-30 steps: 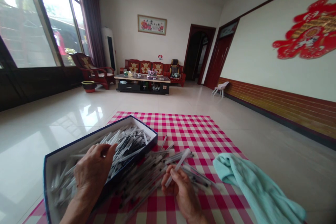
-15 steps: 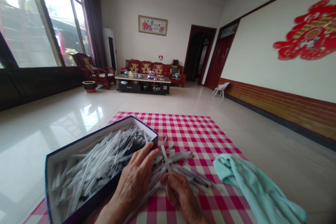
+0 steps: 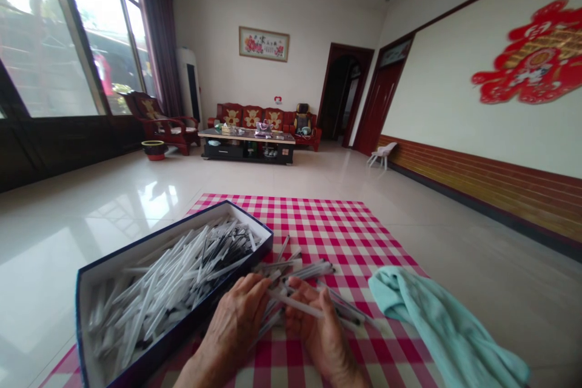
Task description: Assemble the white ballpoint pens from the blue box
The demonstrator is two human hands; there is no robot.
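Note:
My left hand [image 3: 240, 309] is closed, with its fingertips pinching one end of a slim translucent pen [image 3: 297, 304]. The pen slants down to the right, across the curved fingers of my right hand [image 3: 318, 324]. That hand is half turned up, thumb apart from the fingers, and the pen's far end reaches the thumb. Behind and beneath both hands lies a loose pile of similar pens [image 3: 313, 270], some with dark ends. Left of my left hand, a long blue-edged box [image 3: 136, 247] holds a heap of translucent tubes [image 3: 168, 279], several with black parts.
A pink-and-white checked cloth [image 3: 327, 218] lies under the box and pile. On the right is a crumpled mint-green cloth [image 3: 436, 315]. Further off stand a low table [image 3: 248, 148], a red wooden sofa [image 3: 222, 112] and a small pale chair [image 3: 382, 153].
The pen has swung from nearly upright in my right hand's pinch to a flatter slant. My left hand now grips its end, and my right hand's fingers have spread.

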